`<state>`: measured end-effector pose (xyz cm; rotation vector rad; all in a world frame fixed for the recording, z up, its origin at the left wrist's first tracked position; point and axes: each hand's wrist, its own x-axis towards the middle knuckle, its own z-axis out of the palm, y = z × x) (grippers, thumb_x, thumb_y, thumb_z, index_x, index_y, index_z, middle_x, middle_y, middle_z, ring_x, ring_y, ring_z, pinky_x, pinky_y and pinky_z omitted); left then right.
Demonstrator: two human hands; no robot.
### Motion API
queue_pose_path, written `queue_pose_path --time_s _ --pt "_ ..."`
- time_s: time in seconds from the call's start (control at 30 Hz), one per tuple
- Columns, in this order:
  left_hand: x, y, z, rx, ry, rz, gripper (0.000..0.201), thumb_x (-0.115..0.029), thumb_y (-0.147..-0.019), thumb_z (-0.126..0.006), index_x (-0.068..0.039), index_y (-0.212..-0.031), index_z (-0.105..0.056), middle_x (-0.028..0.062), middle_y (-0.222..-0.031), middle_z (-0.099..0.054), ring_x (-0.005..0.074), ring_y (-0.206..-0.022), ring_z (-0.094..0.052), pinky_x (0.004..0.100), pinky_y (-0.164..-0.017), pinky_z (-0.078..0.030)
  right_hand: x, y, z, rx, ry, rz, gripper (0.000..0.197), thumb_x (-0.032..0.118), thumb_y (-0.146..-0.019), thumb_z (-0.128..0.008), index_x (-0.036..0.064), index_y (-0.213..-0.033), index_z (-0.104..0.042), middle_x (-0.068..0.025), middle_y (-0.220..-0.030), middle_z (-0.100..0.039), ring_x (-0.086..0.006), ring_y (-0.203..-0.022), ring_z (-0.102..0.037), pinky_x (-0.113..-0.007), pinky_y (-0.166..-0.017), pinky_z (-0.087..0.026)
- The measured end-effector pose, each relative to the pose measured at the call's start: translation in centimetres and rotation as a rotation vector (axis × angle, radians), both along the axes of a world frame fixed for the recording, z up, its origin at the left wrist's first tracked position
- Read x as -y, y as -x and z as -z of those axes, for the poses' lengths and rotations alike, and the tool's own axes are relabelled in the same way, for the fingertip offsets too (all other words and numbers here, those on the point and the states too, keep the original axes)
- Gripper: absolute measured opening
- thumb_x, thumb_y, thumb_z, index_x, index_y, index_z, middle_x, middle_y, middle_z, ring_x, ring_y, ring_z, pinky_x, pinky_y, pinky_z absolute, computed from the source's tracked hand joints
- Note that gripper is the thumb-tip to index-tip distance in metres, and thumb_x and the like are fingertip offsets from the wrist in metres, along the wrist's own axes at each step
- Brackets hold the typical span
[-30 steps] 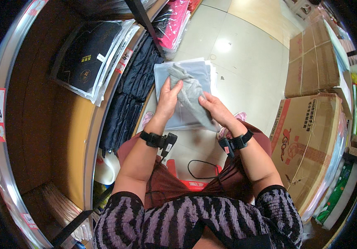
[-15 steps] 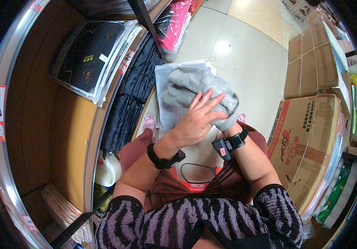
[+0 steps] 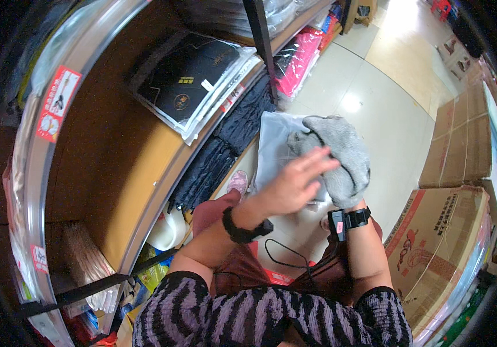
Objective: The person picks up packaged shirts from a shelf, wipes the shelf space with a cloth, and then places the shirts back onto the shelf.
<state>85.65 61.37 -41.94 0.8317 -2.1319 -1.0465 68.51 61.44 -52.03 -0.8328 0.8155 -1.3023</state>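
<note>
A fuzzy grey piece of fabric (image 3: 349, 156), folded or hollow, covers my right hand just past the wrist (image 3: 357, 206). The fingers of that hand are hidden, so whether it sits inside the fabric or grips it from below cannot be made out. Alongside hovers my left hand (image 3: 296, 184), slightly blurred, its fingers stretched out towards the fabric's near left side; whether they touch it is unclear. Under the fabric, pale translucent plastic bags (image 3: 274, 139) lie low near the floor, partly covered.
On the left a shelf (image 3: 144, 173) carries packaged black garments (image 3: 193, 81), with dark folded fabric (image 3: 225, 144) below. Cardboard boxes (image 3: 462, 139) are stacked on the right. A pink package (image 3: 300, 61) lies on the far lower shelf. A black cable (image 3: 283, 254) loops near my legs.
My view has swung left, so everything sits further right. My left hand has lifted off the fabric's top and drawn back to its near left. The fabric's folds have shifted over my right hand.
</note>
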Motion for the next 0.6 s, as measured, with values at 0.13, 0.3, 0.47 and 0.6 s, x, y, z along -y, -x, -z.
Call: queue_pose_path --time_s 0.13,0.3,0.47,0.6 --pt "2.8 -6.3 -2.8 0.069 0.188 -0.558 0.040 -0.002 -0.072 -0.055 -0.001 -0.111 -0.048 0.0148 -0.114 -0.051 0.0248 -0.108 -0.047 0.0310 -0.093 -0.035 0.3 1.0 -0.8 -0.046 0.013 0.037 0.042 0.023 -0.087 -0.039 0.0052 -0.125 -0.033 -0.0112 -0.124 -0.039 -0.0222 -0.112 -0.041 -0.034 -0.095 -0.034" --pt "5.5 -14.2 -4.3 0.876 0.411 -0.976 0.055 -0.028 -0.074 -0.060 -0.016 -0.124 -0.041 0.0187 -0.131 -0.033 0.0369 -0.121 -0.029 0.0381 -0.100 -0.025 0.2 1.8 -2.3 -0.083 0.024 0.019 0.044 0.020 -0.084 -0.043 0.0051 -0.125 -0.034 -0.0107 -0.123 -0.040 -0.0212 -0.111 -0.041 -0.033 -0.095 -0.035" --pt "7.0 -21.0 -4.0 0.445 0.126 -0.967 0.024 -0.020 -0.080 -0.055 -0.009 -0.100 -0.061 0.0121 -0.106 -0.058 0.0184 -0.097 -0.055 0.0261 -0.084 -0.040 0.6 0.7 -3.8 -0.088 0.060 -0.050 0.046 0.017 -0.082 -0.048 0.0049 -0.124 -0.035 -0.0103 -0.122 -0.041 -0.0203 -0.110 -0.042 -0.032 -0.094 -0.035" --pt "6.5 -20.1 -6.7 0.056 0.230 -1.064 0.021 -0.016 -0.086 -0.049 0.000 -0.095 -0.060 0.0057 -0.093 -0.061 0.0117 -0.083 -0.053 0.0234 -0.077 -0.041 0.9 0.3 -4.1 -0.073 0.072 -0.069 0.047 0.015 -0.080 -0.051 0.0048 -0.124 -0.036 -0.0099 -0.121 -0.042 -0.0196 -0.110 -0.042 -0.031 -0.093 -0.036"
